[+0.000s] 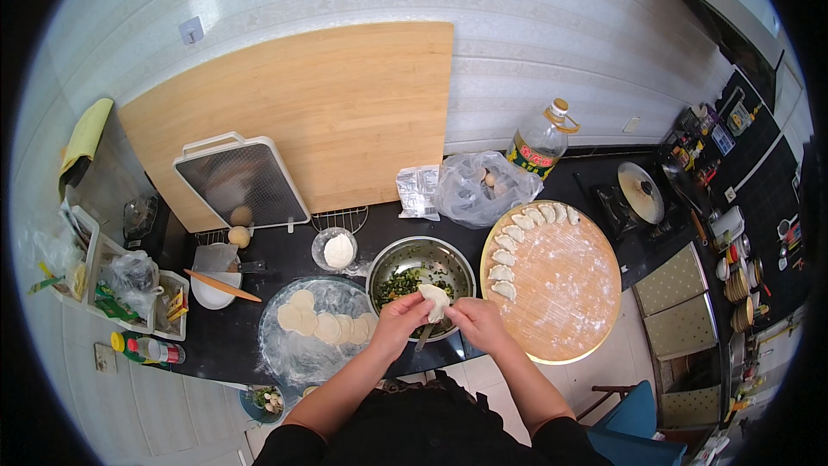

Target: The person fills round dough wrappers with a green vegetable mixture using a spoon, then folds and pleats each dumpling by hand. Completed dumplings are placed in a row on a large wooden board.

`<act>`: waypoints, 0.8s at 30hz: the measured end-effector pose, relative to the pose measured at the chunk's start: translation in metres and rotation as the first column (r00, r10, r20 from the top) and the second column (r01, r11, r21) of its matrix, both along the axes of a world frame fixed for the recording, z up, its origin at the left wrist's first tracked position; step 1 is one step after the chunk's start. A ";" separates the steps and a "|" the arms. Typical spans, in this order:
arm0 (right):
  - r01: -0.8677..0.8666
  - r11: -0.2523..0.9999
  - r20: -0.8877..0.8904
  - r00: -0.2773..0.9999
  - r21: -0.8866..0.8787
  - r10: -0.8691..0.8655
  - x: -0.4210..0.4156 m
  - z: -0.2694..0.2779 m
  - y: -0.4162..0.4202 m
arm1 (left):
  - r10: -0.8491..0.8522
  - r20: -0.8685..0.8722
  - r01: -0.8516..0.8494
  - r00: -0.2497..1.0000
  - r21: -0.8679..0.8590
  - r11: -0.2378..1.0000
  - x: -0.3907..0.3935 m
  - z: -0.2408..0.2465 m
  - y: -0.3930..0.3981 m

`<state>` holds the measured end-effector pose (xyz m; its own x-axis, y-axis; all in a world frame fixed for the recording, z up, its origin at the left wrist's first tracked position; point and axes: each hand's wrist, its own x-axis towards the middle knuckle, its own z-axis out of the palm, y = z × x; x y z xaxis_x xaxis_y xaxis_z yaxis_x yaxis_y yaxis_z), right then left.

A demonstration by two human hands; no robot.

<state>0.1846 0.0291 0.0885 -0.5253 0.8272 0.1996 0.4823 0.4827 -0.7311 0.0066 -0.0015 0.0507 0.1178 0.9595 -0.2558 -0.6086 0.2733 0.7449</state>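
Note:
A partly folded dumpling (pixel 434 301) is held between my left hand (pixel 402 322) and my right hand (pixel 480 323), the fingers of both pinching its edges. Below it stands a steel mixing bowl (pixel 464 261) with chopped green filling (pixel 401 283) and a utensil handle (pixel 424 338) leaning at its near rim. Several round dough wrappers (pixel 328 328) lie overlapping on a floured round board (pixel 297 362) to the left. On the right, a round wooden board (pixel 563 285) bears folded dumplings (pixel 502 273) in a curved row along its far left edge.
A glass bowl of flour (pixel 338 251) stands behind the wrappers. A rolling pin (pixel 223 285) and a cleaver (pixel 223 260) lie over a white dish at left. Behind are a plastic bag with eggs (pixel 485 188) and an oil bottle (pixel 538 139). A lidded pan (pixel 640 193) sits on the stove.

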 end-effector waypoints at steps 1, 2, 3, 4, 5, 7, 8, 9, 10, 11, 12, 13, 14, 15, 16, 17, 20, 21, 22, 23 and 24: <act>0.018 1.000 -0.019 1.000 0.007 -0.018 0.001 -0.001 0.001 | -0.012 0.004 0.012 1.000 0.005 1.000 -0.001 0.002 0.000; 0.036 0.999 -0.039 0.999 0.013 -0.036 0.001 -0.002 0.002 | -0.023 0.009 0.023 1.000 0.010 1.000 -0.002 0.004 0.001; 0.055 0.998 -0.058 0.997 0.019 -0.054 0.002 -0.002 0.002 | -0.035 0.013 0.035 0.999 0.015 0.999 -0.003 0.005 0.001; 0.048 0.998 -0.033 0.998 0.041 -0.047 0.001 -0.001 0.003 | -0.058 -0.017 0.058 0.998 0.014 0.998 -0.004 0.005 0.001; 0.042 0.997 -0.007 0.999 0.062 -0.041 0.001 0.000 0.003 | -0.081 -0.047 0.082 0.996 0.012 0.997 -0.004 0.004 0.000; 0.026 0.996 0.034 0.999 0.089 -0.029 0.000 0.003 0.002 | -0.113 -0.095 0.115 0.989 0.020 0.993 -0.005 0.003 -0.001; 0.017 0.995 0.050 0.999 0.095 -0.022 -0.001 0.004 0.002 | -0.121 -0.113 0.125 0.986 0.031 0.992 -0.005 0.002 -0.001; 0.009 0.995 0.066 0.998 0.100 -0.016 -0.001 0.005 0.002 | -0.130 -0.130 0.137 0.983 0.040 0.990 -0.005 0.002 -0.002; 0.001 0.995 0.092 0.996 0.098 -0.010 -0.001 0.005 0.001 | -0.129 -0.165 0.139 0.978 0.051 0.989 -0.005 0.003 -0.002; -0.006 0.995 0.117 0.993 0.095 -0.005 0.000 0.004 0.001 | -0.128 -0.200 0.142 0.972 0.061 0.988 -0.004 0.005 -0.002; -0.015 0.995 0.142 0.990 0.094 0.001 0.000 0.003 0.000 | -0.124 -0.234 0.145 0.964 0.073 0.987 -0.004 0.006 -0.002; -0.008 0.998 0.102 0.995 0.058 0.002 0.001 0.003 0.000 | -0.134 -0.218 0.150 0.967 0.060 0.987 -0.004 0.005 -0.002; -0.003 1.000 0.062 0.998 0.021 0.002 0.002 0.003 0.000 | -0.142 -0.202 0.155 0.969 0.048 0.987 -0.005 0.003 -0.002; 0.002 1.000 0.022 1.000 -0.015 -0.002 0.003 0.004 0.000 | -0.152 -0.186 0.161 0.971 0.036 0.986 -0.006 0.002 -0.002; 0.025 1.000 -0.008 1.000 0.005 -0.025 0.004 0.003 0.001 | -0.158 -0.183 0.166 0.970 0.028 0.986 -0.006 0.002 -0.001; 0.049 0.999 -0.037 0.998 0.024 -0.048 0.005 0.001 0.002 | -0.165 -0.180 0.171 0.970 0.020 0.985 -0.006 0.004 -0.001; 0.044 0.995 -0.013 0.999 0.090 -0.043 0.004 0.006 0.004 | -0.184 -0.191 0.194 0.964 0.030 0.981 -0.006 0.005 -0.001; 0.029 0.993 0.015 0.999 0.114 -0.031 0.003 0.008 0.003 | -0.192 -0.199 0.204 0.961 0.040 0.978 -0.006 0.005 -0.002; 0.022 0.993 0.047 0.998 0.113 -0.027 0.002 0.009 0.003 | -0.193 -0.222 0.209 0.956 0.051 0.977 -0.005 0.005 -0.002; 0.014 0.993 0.080 0.997 0.113 -0.023 0.002 0.009 0.003 | -0.193 -0.245 0.214 0.950 0.062 0.975 -0.005 0.005 -0.002; 0.008 0.994 0.112 0.993 0.112 -0.021 0.002 0.009 0.002 | -0.195 -0.268 0.221 0.943 0.073 0.973 -0.005 0.005 -0.001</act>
